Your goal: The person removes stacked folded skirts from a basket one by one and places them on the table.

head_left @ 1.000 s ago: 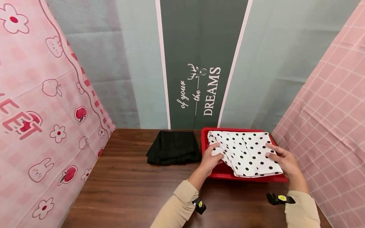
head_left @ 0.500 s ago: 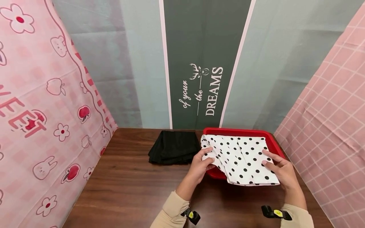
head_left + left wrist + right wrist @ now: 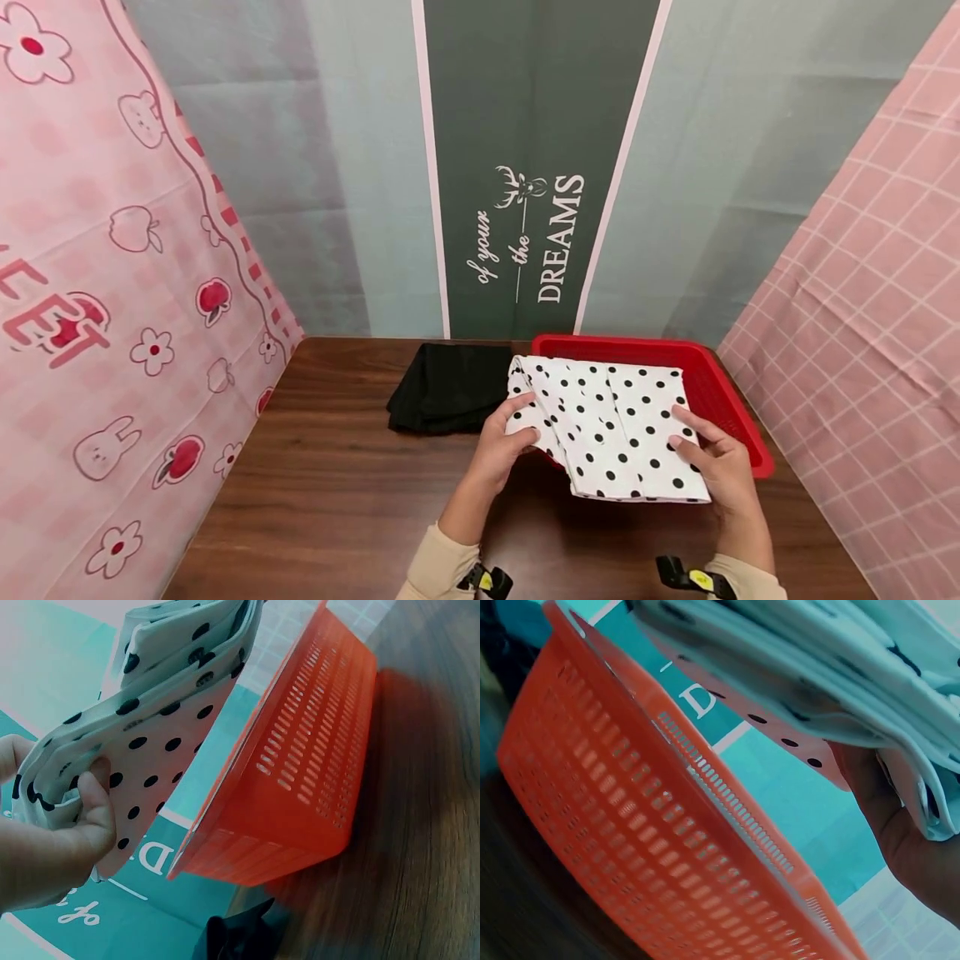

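A folded white cloth with black polka dots is held up between both hands, above and in front of a red perforated basket. At its left edge my left hand pinches the layers, thumb on top in the head view. My right hand grips the opposite edge in the same way. Several stacked layers of the cloth show in the left wrist view, apart from the basket. In the right wrist view the cloth is also clear of the basket rim. What the basket holds is mostly hidden.
A folded black cloth lies on the brown wooden table, left of the basket. Grey-green printed fabric hangs behind the table. Pink patterned fabric stands along the left, and pink checked fabric borders the right.
Both hands have lifted the polka-dot cloth from over the basket and brought it toward the person and to the left. More of the basket's right side now shows. The black cloth has stayed put.
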### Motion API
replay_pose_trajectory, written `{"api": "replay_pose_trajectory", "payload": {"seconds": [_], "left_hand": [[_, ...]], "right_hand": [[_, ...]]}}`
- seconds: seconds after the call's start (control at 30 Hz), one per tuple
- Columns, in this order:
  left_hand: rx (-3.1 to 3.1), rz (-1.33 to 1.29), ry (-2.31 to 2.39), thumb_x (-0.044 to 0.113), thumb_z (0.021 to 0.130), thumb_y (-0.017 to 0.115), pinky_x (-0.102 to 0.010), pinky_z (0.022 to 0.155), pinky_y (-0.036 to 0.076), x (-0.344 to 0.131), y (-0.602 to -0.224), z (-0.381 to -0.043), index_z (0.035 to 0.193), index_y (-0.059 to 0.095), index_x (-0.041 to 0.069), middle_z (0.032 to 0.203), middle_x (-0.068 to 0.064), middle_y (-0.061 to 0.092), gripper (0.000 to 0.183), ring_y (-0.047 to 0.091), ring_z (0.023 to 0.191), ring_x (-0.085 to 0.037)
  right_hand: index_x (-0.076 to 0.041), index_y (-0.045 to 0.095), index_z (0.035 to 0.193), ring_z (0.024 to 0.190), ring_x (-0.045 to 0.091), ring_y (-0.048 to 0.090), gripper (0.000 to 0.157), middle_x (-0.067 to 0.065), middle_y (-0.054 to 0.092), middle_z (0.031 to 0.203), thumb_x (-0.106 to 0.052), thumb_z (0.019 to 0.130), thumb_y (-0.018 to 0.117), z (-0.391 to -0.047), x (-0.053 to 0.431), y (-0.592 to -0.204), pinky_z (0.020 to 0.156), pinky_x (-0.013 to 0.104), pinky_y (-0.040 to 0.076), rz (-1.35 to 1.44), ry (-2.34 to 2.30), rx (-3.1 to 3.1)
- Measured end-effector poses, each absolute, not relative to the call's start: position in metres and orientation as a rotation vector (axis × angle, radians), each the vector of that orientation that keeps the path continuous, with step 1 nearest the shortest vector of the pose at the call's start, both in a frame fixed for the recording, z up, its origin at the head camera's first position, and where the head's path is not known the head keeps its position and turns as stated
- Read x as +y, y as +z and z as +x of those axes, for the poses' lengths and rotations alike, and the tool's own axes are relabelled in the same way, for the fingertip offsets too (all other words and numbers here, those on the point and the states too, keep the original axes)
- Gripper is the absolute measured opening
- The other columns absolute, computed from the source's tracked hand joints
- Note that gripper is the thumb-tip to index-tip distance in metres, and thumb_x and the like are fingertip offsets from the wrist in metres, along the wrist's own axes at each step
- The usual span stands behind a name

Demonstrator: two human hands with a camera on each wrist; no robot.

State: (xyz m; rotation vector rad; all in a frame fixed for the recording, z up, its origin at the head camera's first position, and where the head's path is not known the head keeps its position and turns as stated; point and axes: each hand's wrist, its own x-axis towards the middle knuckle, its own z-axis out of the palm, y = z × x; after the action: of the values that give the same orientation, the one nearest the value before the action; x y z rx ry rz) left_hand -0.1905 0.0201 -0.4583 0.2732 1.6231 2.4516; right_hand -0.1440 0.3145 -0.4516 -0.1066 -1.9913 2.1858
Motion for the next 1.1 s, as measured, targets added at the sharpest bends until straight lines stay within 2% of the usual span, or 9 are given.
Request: {"api": "replay_pose_trajectory", "payload": {"seconds": [0.13,0.23,0.3,0.4,0.6,0.9,1.1], "left_hand": [[1.751,0.259,2.415,-0.011,0.075,0.056,-0.023,0.061,0.045,0.012,-0.459,-0.185,0.128,0.052,-0.003,0.133,-0.011,0.042,0.054,0.052,0.072,-0.012],[1.787,0.254,2.412,-0.011,0.075,0.056,-0.023,0.066,0.044,0.008,-0.460,-0.181,0.127,0.053,-0.003,0.136,-0.012,0.041,0.054,0.049,0.094,-0.017],[1.795,0.258,2.423,-0.012,0.074,0.057,-0.023,0.071,0.043,0.005,-0.460,-0.179,0.127,0.053,-0.004,0.136,-0.012,0.042,0.053,0.040,0.110,-0.020],[1.801,0.260,2.442,-0.012,0.074,0.057,-0.022,0.078,0.041,0.000,-0.459,-0.176,0.125,0.054,-0.005,0.134,-0.013,0.045,0.052,0.034,0.118,-0.022],[1.774,0.245,2.488,-0.012,0.074,0.056,-0.022,0.079,0.044,-0.014,-0.458,-0.166,0.125,0.053,-0.006,0.128,-0.018,0.048,0.051,0.047,0.107,-0.022],[1.722,0.192,2.617,-0.014,0.076,0.054,-0.023,0.078,0.046,-0.037,-0.463,-0.162,0.124,0.050,-0.012,0.126,-0.022,0.046,0.048,0.049,0.103,-0.021],[1.678,0.080,2.670,-0.011,0.080,0.054,-0.023,0.077,0.046,-0.052,-0.467,-0.162,0.127,0.046,-0.011,0.131,-0.021,0.042,0.048,0.048,0.104,-0.018]], "right_hand": [[-0.010,0.058,0.128,0.070,0.016,0.068,0.042,-0.010,0.066,0.104,0.000,0.087,0.062,-0.140,0.303,-0.456,0.059,0.033,0.053,-0.118,2.220,-1.949],[-0.009,0.058,0.128,0.069,0.017,0.068,0.042,-0.009,0.067,0.104,0.001,0.088,0.062,-0.138,0.298,-0.456,0.059,0.032,0.053,-0.121,2.224,-1.938],[-0.008,0.057,0.128,0.070,0.017,0.068,0.042,-0.008,0.066,0.105,0.001,0.087,0.062,-0.137,0.296,-0.456,0.060,0.032,0.053,-0.116,2.220,-1.936],[-0.006,0.057,0.128,0.071,0.016,0.067,0.042,-0.008,0.066,0.105,0.000,0.087,0.063,-0.138,0.291,-0.455,0.060,0.032,0.053,-0.120,2.214,-1.944],[-0.006,0.056,0.129,0.075,0.016,0.067,0.044,-0.008,0.066,0.105,0.000,0.086,0.063,-0.138,0.276,-0.456,0.061,0.033,0.053,-0.124,2.207,-1.971],[-0.002,0.055,0.128,0.074,0.018,0.067,0.047,-0.006,0.066,0.106,0.004,0.083,0.066,-0.143,0.249,-0.458,0.060,0.034,0.053,-0.090,2.215,-1.978],[0.004,0.056,0.125,0.076,0.015,0.067,0.045,-0.006,0.064,0.111,0.007,0.081,0.067,-0.148,0.233,-0.463,0.059,0.033,0.054,-0.026,2.210,-1.971]]}}
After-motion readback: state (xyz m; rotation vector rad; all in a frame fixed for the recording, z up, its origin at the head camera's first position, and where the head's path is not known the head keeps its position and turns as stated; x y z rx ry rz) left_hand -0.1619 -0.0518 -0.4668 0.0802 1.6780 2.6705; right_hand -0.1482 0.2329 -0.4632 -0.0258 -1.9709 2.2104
